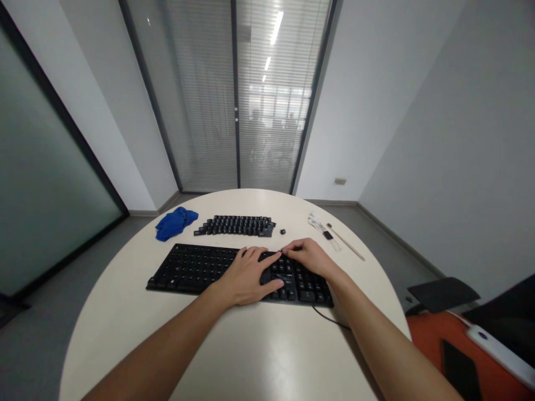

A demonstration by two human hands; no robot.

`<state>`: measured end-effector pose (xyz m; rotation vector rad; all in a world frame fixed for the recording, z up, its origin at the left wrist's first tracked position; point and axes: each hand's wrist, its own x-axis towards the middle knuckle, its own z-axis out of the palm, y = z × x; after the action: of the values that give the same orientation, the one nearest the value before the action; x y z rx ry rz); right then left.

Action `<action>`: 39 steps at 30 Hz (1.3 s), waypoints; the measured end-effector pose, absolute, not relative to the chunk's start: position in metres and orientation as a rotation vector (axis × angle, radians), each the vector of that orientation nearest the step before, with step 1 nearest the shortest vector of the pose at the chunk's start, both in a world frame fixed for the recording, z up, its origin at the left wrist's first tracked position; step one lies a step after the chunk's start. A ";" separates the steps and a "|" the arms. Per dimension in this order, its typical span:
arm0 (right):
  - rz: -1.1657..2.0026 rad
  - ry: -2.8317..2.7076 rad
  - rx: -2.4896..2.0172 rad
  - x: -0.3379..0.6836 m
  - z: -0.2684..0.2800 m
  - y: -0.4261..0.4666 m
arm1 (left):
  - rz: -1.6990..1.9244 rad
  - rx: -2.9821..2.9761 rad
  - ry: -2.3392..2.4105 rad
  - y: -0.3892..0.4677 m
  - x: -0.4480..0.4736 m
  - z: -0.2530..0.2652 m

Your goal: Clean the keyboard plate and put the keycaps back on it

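Observation:
A black keyboard (196, 264) lies across the table in front of me. Its left and middle parts show bare key switches, while keycaps sit on much of the right part. My left hand (248, 278) rests flat on the keyboard right of its middle, fingers spread and holding nothing. At the back edge of the keyboard, my right hand (307, 256) has thumb and index finger pinched together. Something dark and tiny shows at those fingertips, too small to make out. Beyond the keyboard stand rows of loose black keycaps (238, 225), with a single keycap (283, 231) to their right.
A crumpled blue cloth (175, 223) lies at the back left of the round table (125, 328). Back right are a wire keycap puller (328, 235) and a thin brush (346, 243). A cable (330, 319) leaves the keyboard's front. An orange chair (430, 340) stands right.

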<state>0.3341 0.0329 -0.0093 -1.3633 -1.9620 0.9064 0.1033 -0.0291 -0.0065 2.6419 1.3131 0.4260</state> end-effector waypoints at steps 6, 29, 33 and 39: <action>0.930 -1.978 -1.371 0.335 -0.009 0.035 | 0.418 2.620 1.310 -0.028 0.103 -0.005; 0.408 -2.162 -1.491 0.342 -0.024 0.063 | 0.468 2.626 1.330 -0.030 0.104 -0.011; 0.371 -2.187 -1.464 0.340 -0.028 0.082 | 0.472 2.628 1.327 -0.030 0.103 -0.011; 0.408 -2.188 -1.473 0.339 -0.025 0.084 | 0.482 2.627 1.325 -0.030 0.103 -0.010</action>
<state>0.3388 0.0838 -0.0252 -1.4728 -2.1883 0.4079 0.1034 -0.0301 -0.0103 2.6270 1.3254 0.4821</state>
